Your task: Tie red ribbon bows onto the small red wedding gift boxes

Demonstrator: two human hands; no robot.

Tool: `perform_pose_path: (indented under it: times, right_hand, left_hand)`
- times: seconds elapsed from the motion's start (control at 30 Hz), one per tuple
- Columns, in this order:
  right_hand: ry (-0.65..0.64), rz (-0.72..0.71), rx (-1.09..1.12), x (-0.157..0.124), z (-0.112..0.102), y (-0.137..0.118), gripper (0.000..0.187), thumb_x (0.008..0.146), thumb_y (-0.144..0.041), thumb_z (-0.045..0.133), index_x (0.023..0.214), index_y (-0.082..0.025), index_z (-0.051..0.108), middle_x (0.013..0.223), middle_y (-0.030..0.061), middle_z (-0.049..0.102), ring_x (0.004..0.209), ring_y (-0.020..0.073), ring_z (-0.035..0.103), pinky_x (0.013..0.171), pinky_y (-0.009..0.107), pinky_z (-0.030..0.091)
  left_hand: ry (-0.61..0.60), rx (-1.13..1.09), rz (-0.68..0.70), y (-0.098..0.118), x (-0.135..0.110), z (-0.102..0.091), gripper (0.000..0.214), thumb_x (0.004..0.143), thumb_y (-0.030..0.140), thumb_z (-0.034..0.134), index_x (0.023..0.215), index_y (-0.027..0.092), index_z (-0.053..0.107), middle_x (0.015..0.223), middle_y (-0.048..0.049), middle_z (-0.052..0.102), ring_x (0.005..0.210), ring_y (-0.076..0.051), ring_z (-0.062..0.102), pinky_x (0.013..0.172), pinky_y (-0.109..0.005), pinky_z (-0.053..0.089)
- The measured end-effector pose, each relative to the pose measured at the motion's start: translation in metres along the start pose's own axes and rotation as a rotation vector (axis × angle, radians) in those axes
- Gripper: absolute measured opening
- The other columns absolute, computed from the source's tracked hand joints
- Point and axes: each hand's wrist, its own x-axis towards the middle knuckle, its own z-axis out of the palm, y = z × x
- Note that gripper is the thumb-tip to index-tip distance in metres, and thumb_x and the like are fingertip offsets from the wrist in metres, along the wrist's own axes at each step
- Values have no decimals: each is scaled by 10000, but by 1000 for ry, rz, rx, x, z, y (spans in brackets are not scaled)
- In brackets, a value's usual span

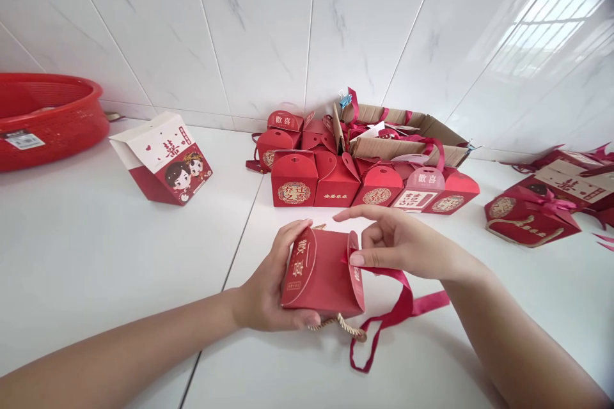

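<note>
A small red gift box (pixel 330 273) with gold lettering on its rounded flaps rests in my left hand (pixel 266 294), whose fingers and thumb wrap round its left side. My right hand (pixel 407 244) is at the box's right flap, thumb and a finger pinching the end of a dark red ribbon (pixel 401 310), while its index finger points outward. From there the ribbon trails over the white table in a loose loop. A twisted gold rope handle (pixel 343 327) hangs at the box's near edge. The spot where the ribbon meets the flap is partly covered by my thumb.
Behind stand several red gift boxes (pixel 338 188) in rows, with an open cardboard box (pixel 432 131) of ribbons against the tiled wall. A white-and-red box (pixel 167 163) and a red basket (pixel 52 118) are at left. Ribboned boxes (pixel 532 214) sit at right.
</note>
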Motion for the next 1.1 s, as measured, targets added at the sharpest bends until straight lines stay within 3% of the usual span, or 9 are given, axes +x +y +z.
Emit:
perform_pose_path:
  times: [0.17, 0.47, 0.57, 0.77, 0.87, 1.1]
  right_hand:
    - [-104, 24, 22, 7, -2, 3, 386, 761, -426, 700, 1020, -155, 606, 497, -91, 423, 448, 41, 328, 427, 187, 276]
    - [-191, 7, 119, 1, -7, 0, 234, 789, -355, 690, 803, -144, 589, 511, -82, 453, 430, 20, 326, 390, 157, 264]
    - [-204, 10, 89, -2, -11, -1, 232, 800, -359, 678, 861, -146, 611, 510, -84, 446, 433, 22, 328, 392, 156, 260]
    - [-263, 24, -42, -9, -16, -5, 404, 830, -403, 632, 1147, -157, 579, 515, -101, 386, 435, 32, 279, 392, 169, 232]
    - [-260, 5, -58, -10, -15, -5, 381, 834, -397, 628, 1133, -169, 562, 500, -113, 357, 434, 35, 263, 402, 172, 234]
    - [-195, -46, 57, -4, -15, -2, 339, 790, -361, 688, 1034, -166, 557, 519, -101, 457, 438, 33, 334, 422, 169, 281]
  left_hand:
    - [-2, -17, 16, 2, -1, 2, 976, 701, 567, 678, 1460, 271, 141, 1384, -154, 219, 1291, -374, 292, 1035, -577, 344]
    - [-18, 11, 54, 3, -1, 4, 989, 694, 563, 683, 1462, 256, 141, 1374, -159, 240, 1271, -362, 307, 1029, -554, 355]
    - [-22, 14, 56, 3, -1, 3, 992, 696, 562, 683, 1463, 256, 134, 1386, -161, 229, 1277, -363, 301, 1033, -552, 349]
    - [-29, 7, 51, 3, 0, 4, 993, 696, 551, 687, 1463, 262, 127, 1378, -162, 229, 1273, -370, 295, 1027, -563, 342]
    - [-27, 10, 60, 4, 0, 4, 989, 699, 557, 683, 1464, 263, 129, 1383, -162, 227, 1278, -371, 276, 1028, -565, 339]
    - [-33, 18, 74, 4, -2, 6, 991, 699, 571, 675, 1466, 252, 136, 1373, -163, 235, 1283, -373, 260, 1029, -570, 336]
